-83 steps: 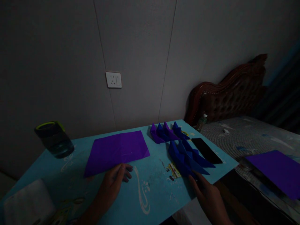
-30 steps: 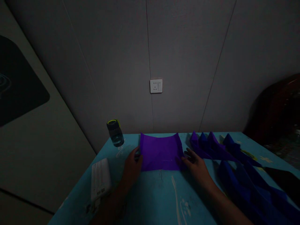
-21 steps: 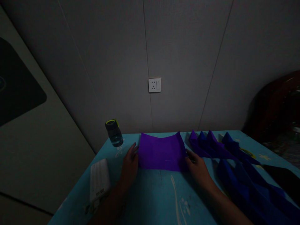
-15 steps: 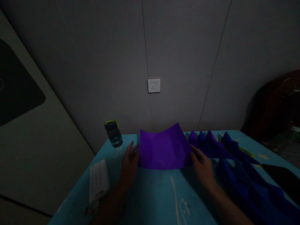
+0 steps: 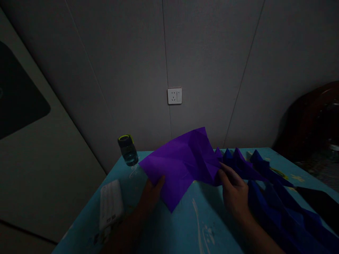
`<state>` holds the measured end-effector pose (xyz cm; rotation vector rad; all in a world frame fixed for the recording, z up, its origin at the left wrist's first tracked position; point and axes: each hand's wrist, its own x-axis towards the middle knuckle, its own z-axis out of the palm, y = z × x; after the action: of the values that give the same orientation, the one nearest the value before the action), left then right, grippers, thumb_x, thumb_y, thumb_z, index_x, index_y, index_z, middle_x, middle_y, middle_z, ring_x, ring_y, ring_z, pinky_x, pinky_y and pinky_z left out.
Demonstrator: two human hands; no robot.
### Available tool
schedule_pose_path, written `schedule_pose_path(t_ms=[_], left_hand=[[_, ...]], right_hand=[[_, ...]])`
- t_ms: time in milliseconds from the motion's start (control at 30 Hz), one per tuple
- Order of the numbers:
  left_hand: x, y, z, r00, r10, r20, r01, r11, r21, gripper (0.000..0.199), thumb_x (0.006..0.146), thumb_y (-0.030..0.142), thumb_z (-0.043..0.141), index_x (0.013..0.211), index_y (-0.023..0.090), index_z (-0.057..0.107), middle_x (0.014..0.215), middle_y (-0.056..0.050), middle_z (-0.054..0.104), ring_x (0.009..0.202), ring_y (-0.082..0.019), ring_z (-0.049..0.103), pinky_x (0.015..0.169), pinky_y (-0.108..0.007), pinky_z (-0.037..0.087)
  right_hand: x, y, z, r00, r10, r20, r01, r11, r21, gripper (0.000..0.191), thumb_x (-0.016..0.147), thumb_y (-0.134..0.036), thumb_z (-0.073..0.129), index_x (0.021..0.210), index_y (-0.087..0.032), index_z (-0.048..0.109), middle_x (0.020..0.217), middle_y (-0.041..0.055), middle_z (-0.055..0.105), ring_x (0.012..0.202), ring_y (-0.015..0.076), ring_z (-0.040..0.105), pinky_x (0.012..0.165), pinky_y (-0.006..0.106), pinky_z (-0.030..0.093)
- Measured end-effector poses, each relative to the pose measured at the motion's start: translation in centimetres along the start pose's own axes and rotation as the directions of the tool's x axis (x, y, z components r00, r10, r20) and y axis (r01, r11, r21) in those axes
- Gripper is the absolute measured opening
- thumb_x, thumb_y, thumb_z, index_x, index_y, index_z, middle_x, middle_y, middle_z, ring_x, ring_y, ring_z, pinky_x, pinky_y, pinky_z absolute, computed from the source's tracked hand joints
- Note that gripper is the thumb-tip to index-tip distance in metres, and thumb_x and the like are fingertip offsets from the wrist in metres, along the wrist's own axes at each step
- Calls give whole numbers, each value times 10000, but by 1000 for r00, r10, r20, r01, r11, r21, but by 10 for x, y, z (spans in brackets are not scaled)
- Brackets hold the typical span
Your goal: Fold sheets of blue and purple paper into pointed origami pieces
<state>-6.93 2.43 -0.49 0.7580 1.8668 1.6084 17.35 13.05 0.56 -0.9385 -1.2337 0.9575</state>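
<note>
R hand [image 5: 234, 192] pinches the purple sheet [image 5: 174, 160] by its right edge; L hand [image 5: 152, 194] has it lower left, thumb in front, fingers hidden. Sheet's btwn them, tilted & creased, over the blue table [image 5: 182, 225]. Half a sec ago: squarer, its lower edge nr level.

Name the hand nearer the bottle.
Left. The left hand is in front of the bottle, slightly right; the right hand is much farther right, at the right edge of the paper.
</note>
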Motion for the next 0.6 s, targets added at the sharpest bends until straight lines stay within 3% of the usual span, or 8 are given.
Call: schedule_pose_path(t_ms=[133,267,433,600], left_hand=[[-3,-3,-1,1000,22,8,-22,997,-80,510,801,454,667,1227,187,581,1315,-115,617,1261,-302,535,1072,-478,407],[-4,-3,-1,997,-6,71,21,977,-212,527,841,438,634,1315,246,506,1355,-88,589,1247,-272,552,1043,-481,450],[-12,2,1,990,25,139,8,972,-234,529,799,434,687,1268,226,561,1345,-83,600,1274,-266,526,1106,-457,387],[-20,3,2,979,25,202,8,987,-163,506,708,425,765,1139,180,661,1237,-115,671,1238,-308,556,1111,-474,360]], right_hand=[[0,-3,6,999,42,8,-43,979,198,570,784,-427,694,1302,-232,557,1227,118,659,1093,281,635,887,424,528],[4,-3,11,989,24,147,-78,923,378,658,822,-460,660,1399,-272,405,1278,134,620,1170,272,600,932,452,512],[-4,1,15,906,143,399,-244,946,215,515,746,-504,727,1152,-207,614,1165,143,694,1038,303,669,855,449,550],[-13,-5,17,913,262,313,-314,940,130,485,675,-495,781,1005,-161,659,1019,137,750,909,319,711,807,471,571]])
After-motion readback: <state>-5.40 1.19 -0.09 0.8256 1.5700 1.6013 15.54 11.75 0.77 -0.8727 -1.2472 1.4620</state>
